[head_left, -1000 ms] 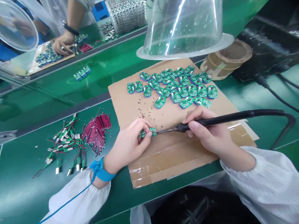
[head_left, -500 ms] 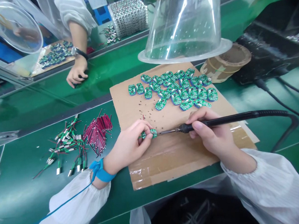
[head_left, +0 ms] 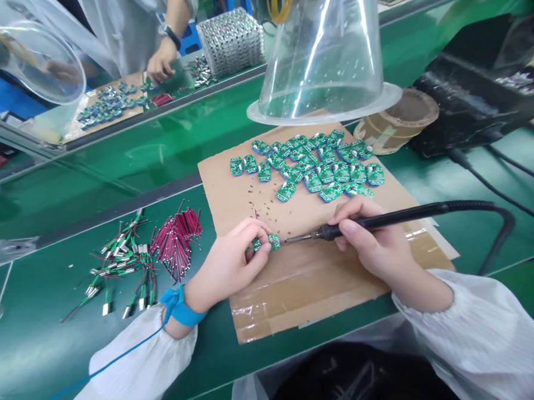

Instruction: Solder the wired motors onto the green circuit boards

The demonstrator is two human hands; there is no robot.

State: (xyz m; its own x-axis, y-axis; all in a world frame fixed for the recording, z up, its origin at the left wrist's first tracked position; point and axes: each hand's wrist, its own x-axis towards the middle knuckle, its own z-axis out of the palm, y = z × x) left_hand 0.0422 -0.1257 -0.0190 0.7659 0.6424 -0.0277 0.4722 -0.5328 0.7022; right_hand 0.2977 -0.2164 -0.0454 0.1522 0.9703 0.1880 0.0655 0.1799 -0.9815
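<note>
My left hand [head_left: 228, 265] pinches a small green circuit board [head_left: 273, 242] between finger and thumb, just above a brown cardboard sheet [head_left: 307, 287]. My right hand [head_left: 372, 245] grips a black soldering iron [head_left: 384, 218] like a pen. Its metal tip [head_left: 296, 239] sits at the board's right edge, and I cannot tell whether they touch. Many similar green boards [head_left: 312, 168] lie in a loose group on the cardboard, beyond both hands. Dark specks are scattered below them.
Left of the cardboard lie bundles of red-black wires [head_left: 175, 243] and green wires with metal ends [head_left: 123, 273]. A clear plastic cone [head_left: 326, 53] hangs above. A tape roll [head_left: 397, 124] stands behind. Across the green bench, a co-worker's hand [head_left: 162, 61] works near more boards.
The co-worker's hand has moved back and up across the far bench. My hands and the iron hold nearly the same pose, and the whole view has shifted slightly.
</note>
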